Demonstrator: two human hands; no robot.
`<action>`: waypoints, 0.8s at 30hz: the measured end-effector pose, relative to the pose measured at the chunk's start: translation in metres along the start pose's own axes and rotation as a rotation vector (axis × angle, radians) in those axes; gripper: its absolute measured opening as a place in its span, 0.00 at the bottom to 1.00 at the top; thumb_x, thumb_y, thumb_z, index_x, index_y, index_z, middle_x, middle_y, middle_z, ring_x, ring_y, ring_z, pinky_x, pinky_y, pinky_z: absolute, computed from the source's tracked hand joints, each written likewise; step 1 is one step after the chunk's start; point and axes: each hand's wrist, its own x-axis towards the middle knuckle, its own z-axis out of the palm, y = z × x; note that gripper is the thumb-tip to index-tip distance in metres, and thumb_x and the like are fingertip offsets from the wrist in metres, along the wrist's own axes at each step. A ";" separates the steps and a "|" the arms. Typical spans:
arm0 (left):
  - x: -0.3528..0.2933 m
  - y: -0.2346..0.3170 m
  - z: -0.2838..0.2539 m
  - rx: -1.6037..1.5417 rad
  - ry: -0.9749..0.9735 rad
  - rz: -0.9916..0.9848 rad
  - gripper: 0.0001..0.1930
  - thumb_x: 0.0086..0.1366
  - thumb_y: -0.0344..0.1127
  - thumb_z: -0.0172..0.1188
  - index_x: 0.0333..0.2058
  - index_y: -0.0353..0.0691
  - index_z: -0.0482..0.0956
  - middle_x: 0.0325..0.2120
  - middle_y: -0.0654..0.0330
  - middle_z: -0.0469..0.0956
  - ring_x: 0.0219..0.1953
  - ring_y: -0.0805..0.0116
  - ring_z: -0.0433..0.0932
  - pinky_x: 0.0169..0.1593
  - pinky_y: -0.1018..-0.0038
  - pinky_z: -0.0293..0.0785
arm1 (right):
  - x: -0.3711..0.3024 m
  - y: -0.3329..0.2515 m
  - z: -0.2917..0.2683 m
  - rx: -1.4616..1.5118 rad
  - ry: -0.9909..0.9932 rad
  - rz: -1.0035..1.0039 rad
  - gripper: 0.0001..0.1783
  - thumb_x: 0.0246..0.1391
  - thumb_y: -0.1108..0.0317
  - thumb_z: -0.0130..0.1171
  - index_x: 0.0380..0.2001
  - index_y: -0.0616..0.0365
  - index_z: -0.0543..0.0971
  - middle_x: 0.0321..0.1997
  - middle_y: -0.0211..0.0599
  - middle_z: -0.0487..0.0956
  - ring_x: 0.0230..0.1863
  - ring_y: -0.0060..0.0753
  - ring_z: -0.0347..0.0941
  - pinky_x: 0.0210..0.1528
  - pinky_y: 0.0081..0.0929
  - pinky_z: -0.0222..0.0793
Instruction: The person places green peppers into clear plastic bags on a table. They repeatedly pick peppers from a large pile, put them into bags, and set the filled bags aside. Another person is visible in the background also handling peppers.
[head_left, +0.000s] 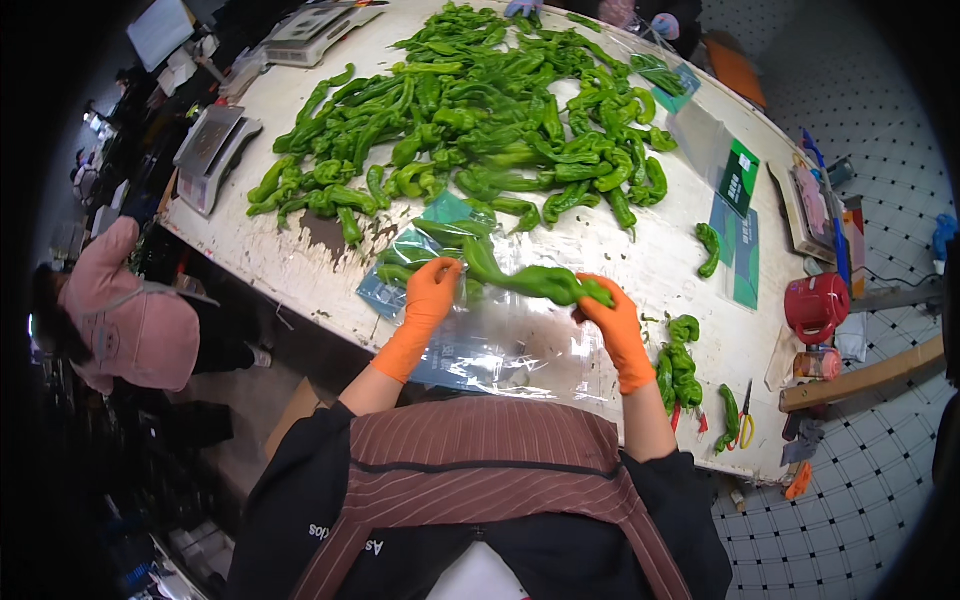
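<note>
Head view: right hand point(610, 318) (orange glove) has thumb and fingertips closed on the right end of a long green pepper point(545, 283). Left hand point(430, 295), same glove, looks pinched on the film of a clear plastic bag point(520, 345). Pepper spans between the hands, above the bag; can't tell if its left end is already inside. More long green peppers point(440, 230) sit at the bag's upper left, under film as far as I can see.

Reads as bagging. To do it well: left keeps the mouth spread and film taut, right feeds the pepper lengthwise, in line with those already there. Keep the stem off the film (tear risk), don't force the bend, let go only once the tip clears the edge.

Further out: pepper heap point(480, 120) ahead on the white table point(665, 260), easy reach. Yellow-handled scissors point(747, 430) at far right; keep film clear of the blades.
</note>
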 end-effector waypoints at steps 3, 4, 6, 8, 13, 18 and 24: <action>-0.016 0.030 -0.003 -0.176 0.011 -0.089 0.08 0.60 0.33 0.63 0.36 0.35 0.81 0.16 0.71 0.69 0.21 0.83 0.63 0.25 0.81 0.61 | -0.027 0.012 -0.016 0.035 -0.043 0.086 0.23 0.51 0.72 0.65 0.51 0.62 0.76 0.31 0.36 0.79 0.29 0.25 0.75 0.34 0.22 0.72; -0.020 0.041 -0.003 -0.146 0.021 -0.046 0.07 0.60 0.32 0.63 0.35 0.35 0.81 0.16 0.70 0.68 0.21 0.83 0.62 0.25 0.81 0.60 | -0.036 0.014 -0.017 -0.009 -0.021 0.095 0.23 0.50 0.72 0.65 0.51 0.62 0.76 0.31 0.35 0.79 0.29 0.24 0.75 0.33 0.21 0.72; -0.026 0.052 0.000 -0.087 0.041 0.030 0.07 0.60 0.32 0.62 0.35 0.36 0.82 0.15 0.70 0.68 0.20 0.83 0.62 0.24 0.81 0.60 | -0.040 0.020 -0.014 -0.081 0.010 0.106 0.23 0.50 0.72 0.66 0.51 0.61 0.76 0.30 0.35 0.79 0.29 0.23 0.75 0.33 0.20 0.72; -0.030 0.055 0.003 -0.061 0.046 0.070 0.06 0.60 0.32 0.63 0.34 0.37 0.82 0.13 0.69 0.65 0.18 0.82 0.59 0.23 0.80 0.59 | -0.040 0.032 0.000 -0.138 0.045 0.109 0.23 0.50 0.71 0.66 0.51 0.59 0.76 0.30 0.34 0.79 0.29 0.22 0.75 0.33 0.19 0.71; -0.042 0.075 -0.001 0.046 0.027 0.155 0.06 0.60 0.33 0.63 0.34 0.40 0.82 0.11 0.68 0.63 0.15 0.81 0.59 0.21 0.79 0.59 | -0.032 0.044 0.049 -0.233 -0.004 -0.040 0.28 0.46 0.73 0.69 0.53 0.55 0.76 0.36 0.29 0.78 0.35 0.19 0.73 0.38 0.18 0.71; -0.045 0.084 -0.006 0.033 0.012 0.186 0.07 0.61 0.32 0.64 0.37 0.37 0.83 0.14 0.73 0.65 0.18 0.85 0.58 0.22 0.82 0.56 | -0.017 0.050 0.086 -0.165 -0.062 -0.092 0.31 0.44 0.73 0.70 0.55 0.52 0.75 0.37 0.28 0.78 0.36 0.17 0.72 0.39 0.17 0.71; -0.051 0.101 -0.003 -0.121 -0.024 0.083 0.07 0.61 0.32 0.64 0.36 0.37 0.83 0.15 0.72 0.71 0.19 0.85 0.62 0.22 0.83 0.59 | 0.008 0.085 0.117 -0.027 -0.271 0.173 0.24 0.53 0.71 0.61 0.54 0.59 0.73 0.46 0.38 0.77 0.42 0.22 0.74 0.43 0.23 0.71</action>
